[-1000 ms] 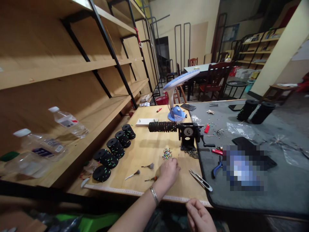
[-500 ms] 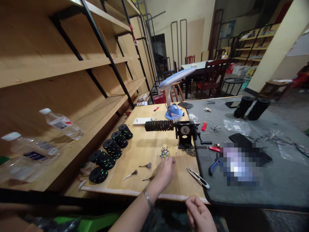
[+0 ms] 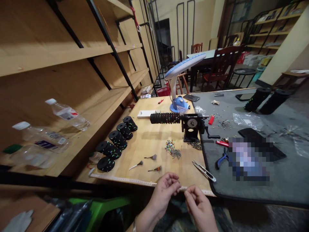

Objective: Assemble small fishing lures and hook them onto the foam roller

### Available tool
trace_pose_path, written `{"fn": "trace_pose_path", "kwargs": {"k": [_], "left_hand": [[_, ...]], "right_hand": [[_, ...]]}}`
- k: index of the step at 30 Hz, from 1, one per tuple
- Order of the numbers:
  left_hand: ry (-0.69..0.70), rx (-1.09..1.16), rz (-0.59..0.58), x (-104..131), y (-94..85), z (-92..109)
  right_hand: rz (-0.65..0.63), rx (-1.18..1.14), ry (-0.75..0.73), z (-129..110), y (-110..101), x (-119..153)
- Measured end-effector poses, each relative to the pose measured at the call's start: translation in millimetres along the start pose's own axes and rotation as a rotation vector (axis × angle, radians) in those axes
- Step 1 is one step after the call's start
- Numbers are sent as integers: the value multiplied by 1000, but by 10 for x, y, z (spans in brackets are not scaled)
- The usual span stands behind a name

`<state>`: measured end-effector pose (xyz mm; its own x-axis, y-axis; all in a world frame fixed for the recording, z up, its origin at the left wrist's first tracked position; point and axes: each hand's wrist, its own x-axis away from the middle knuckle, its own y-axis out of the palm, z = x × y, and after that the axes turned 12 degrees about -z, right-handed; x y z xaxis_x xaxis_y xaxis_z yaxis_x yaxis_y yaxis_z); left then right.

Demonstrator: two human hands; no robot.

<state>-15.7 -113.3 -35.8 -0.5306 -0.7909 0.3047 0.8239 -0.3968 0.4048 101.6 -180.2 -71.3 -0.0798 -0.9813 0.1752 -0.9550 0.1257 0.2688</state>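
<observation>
My left hand [image 3: 165, 191] is at the table's front edge, thumb and fingertips pinched together. Close to its right, my right hand [image 3: 199, 203] is pinched the same way, fingertips nearly meeting the left ones. Whatever lies in either pinch is too small to make out. Beyond the hands are a heap of multicoloured beads [image 3: 169, 146] and a heap of small metal pieces [image 3: 176, 154]. Small dark-tufted pieces [image 3: 156, 169] lie to the left, and thread snips [image 3: 204, 170] to the right. A hand-cranked winder [image 3: 190, 127] carries a black wound roll [image 3: 164, 118] flecked with colour.
Several black foam rolls [image 3: 117, 139] line the table's left side. A blue desk lamp [image 3: 178, 104] stands behind the winder. On the grey mat [image 3: 241, 190] lie blue-handled pliers [image 3: 220, 161] and a dark phone-shaped slab [image 3: 258, 141]. Plastic bottles [image 3: 69, 114] lie on the left shelf.
My left hand has drawn back from beside the bead heap to meet my right hand at the table edge. The metal pieces it covered now show. The camera view has shifted.
</observation>
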Motion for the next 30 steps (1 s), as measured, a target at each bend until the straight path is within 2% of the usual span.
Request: {"fn": "trace_pose_path", "kwargs": {"k": [5,12,30], "left_hand": [[-15,126,17,55,3,-43],[-12,113,73,112,-3,-71],[-19,179,58,93,-91,-118]], "right_hand": [[24,64,-27,-32,92,-15],[-130,80,43,26,92,-72],[-220,74,39,-37,183,-97]]}}
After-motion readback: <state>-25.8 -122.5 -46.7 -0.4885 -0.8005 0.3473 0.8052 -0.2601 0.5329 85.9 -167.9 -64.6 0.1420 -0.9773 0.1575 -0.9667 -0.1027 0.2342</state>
